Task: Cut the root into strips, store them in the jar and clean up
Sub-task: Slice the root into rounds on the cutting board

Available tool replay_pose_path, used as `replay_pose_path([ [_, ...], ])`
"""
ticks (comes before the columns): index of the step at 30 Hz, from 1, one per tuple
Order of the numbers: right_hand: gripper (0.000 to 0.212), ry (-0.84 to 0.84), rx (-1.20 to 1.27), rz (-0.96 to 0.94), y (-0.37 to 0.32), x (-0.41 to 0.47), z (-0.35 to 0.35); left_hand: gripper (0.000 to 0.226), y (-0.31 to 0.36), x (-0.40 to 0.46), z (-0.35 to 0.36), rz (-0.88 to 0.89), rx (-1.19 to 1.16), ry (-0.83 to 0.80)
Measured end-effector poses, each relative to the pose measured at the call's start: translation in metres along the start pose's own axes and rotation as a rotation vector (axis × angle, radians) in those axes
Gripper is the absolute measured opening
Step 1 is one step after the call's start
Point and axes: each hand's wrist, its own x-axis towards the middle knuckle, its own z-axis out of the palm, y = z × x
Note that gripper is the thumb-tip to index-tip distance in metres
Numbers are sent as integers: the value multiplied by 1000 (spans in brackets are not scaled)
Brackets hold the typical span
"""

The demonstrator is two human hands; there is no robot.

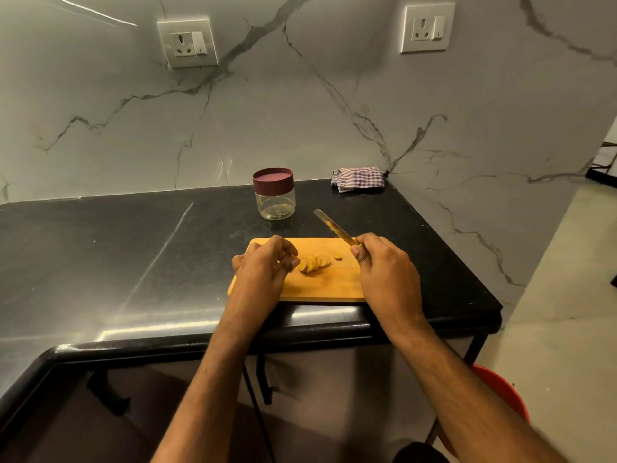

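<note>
A wooden cutting board (334, 285) lies near the counter's front edge. On it rests a row of thin yellow root slices (315, 263), with one loose slice (338, 257) to their right. My left hand (263, 267) hovers over the board's left part, fingers curled, fingertips touching the left end of the slices. My right hand (380, 265) grips the handle of a knife (332, 227); the blade points up and away to the left, raised off the board. A clear jar (274, 198) with a maroon lid on stands behind the board.
A checked cloth (359, 178) lies folded at the counter's back right corner. The black counter (133, 255) ends just right of the board. A red bucket (500, 392) stands on the floor below right. Two wall sockets sit on the marble wall.
</note>
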Motion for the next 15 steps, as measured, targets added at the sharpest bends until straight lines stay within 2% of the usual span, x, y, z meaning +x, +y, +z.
replay_pose_path([
  [5, 15, 24, 142, 119, 13, 9, -1, 11, 31, -2, 20, 40, -45, 67],
  [10, 14, 25, 147, 163, 23, 19, 2, 12, 61, 14, 44, 150, 203, 41],
  [15, 16, 16, 27, 256, 30, 29, 3, 16, 74, 47, 64, 120, 349, -20],
])
